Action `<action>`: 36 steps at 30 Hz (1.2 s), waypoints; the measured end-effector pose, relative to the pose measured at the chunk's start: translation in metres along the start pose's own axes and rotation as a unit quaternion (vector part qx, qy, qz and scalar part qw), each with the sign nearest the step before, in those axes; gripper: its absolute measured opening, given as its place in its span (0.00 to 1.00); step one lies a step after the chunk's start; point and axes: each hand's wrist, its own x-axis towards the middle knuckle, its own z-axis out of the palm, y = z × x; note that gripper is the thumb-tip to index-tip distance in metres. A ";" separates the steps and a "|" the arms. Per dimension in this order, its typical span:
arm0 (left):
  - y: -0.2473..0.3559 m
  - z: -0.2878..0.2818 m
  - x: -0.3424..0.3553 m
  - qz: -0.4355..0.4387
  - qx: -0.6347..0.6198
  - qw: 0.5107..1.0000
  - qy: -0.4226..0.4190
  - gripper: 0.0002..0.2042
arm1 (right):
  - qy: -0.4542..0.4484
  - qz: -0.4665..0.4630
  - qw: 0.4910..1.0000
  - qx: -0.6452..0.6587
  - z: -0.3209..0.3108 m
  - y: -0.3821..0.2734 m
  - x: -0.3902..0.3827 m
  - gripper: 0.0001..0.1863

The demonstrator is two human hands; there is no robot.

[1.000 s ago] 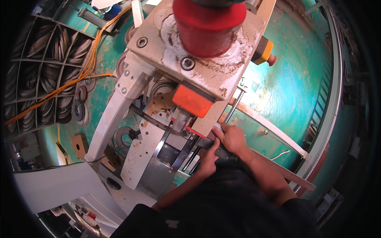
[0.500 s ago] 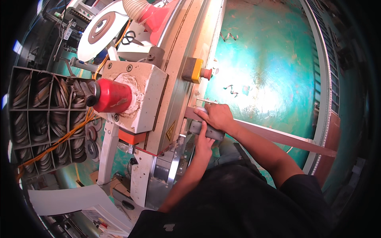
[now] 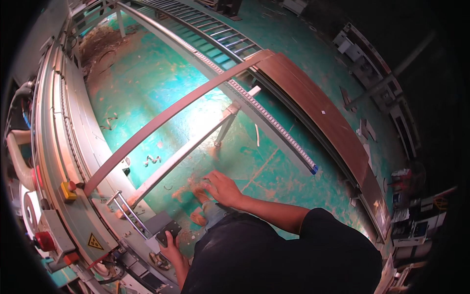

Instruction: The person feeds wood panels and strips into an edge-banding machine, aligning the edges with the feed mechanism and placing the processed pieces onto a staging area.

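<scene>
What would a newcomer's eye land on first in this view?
Probably the long reddish-brown strip, slanting from the machine at left up to the brown panel, above a green floor with a bright glare near the centre. Next, the yellow box with its red button on the machine at left. Lower down, the left hand touches a dark block, while the right hand hovers apart from it.

Here's the dark block [image 3: 169,233], compact and squared-off, tilted in the left hand's [image 3: 172,251] grasp! And the brown strip [image 3: 151,126], long, narrow, stretches bare from the beige machine [image 3: 90,220] right over to the brown panels [image 3: 313,108], well apart from the block.
</scene>
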 end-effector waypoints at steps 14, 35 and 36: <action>-0.215 0.126 0.098 0.111 0.387 0.901 -0.165 0.38 | 0.232 0.223 0.943 0.083 -0.227 0.197 -0.278 0.11; -0.325 0.551 -0.194 0.113 0.280 0.948 -0.099 0.34 | 0.102 0.111 0.982 0.117 -0.463 0.501 -0.136 0.10; -0.340 0.546 -0.194 0.130 0.344 0.926 -0.091 0.34 | 0.064 0.113 0.986 0.106 -0.472 0.514 -0.131 0.10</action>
